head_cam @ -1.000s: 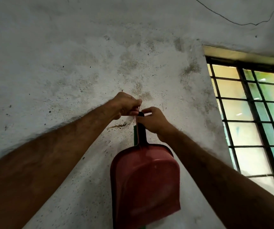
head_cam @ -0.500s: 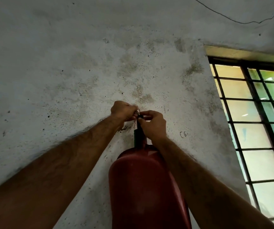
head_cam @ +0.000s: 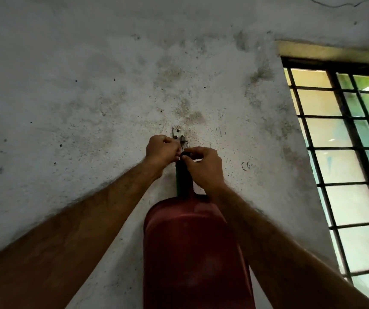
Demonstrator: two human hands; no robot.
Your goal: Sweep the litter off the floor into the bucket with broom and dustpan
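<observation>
— Since the last frame both our hands have crept higher up the wall (head_cam: 90, 97), and a small metal hook plate (head_cam: 178, 133), hidden before, now shows just above our knuckles.

— And the dustpan (head_cam: 192, 253)? We see it hanging flat against the plaster, pan downward, its dark red back toward us, running off the bottom edge of the view.

— Yes, with a dark handle (head_cam: 182, 179) rising straight up from the pan's rounded shoulder; a strip of green shows along the handle's left side. At one second back the pan swung slightly askew and lay lower and smaller; now it sits square between our forearms.

— What are we holding?

— Our left hand (head_cam: 162, 150) is curled tight, fingertips pinching a thin dark loop (head_cam: 183, 146) that runs from the handle's top toward the hook plate. Our right hand (head_cam: 203, 166) is curled too, thumb and forefinger pinching the handle's black tip.

— Is the loop over the hook?

— We cannot tell; our fingers cover that spot.

— Anything beside us?

— A barred window (head_cam: 346, 163) to the right, well apart from the pan, and a small scribble (head_cam: 246, 166) on the plaster near our right wrist.
</observation>
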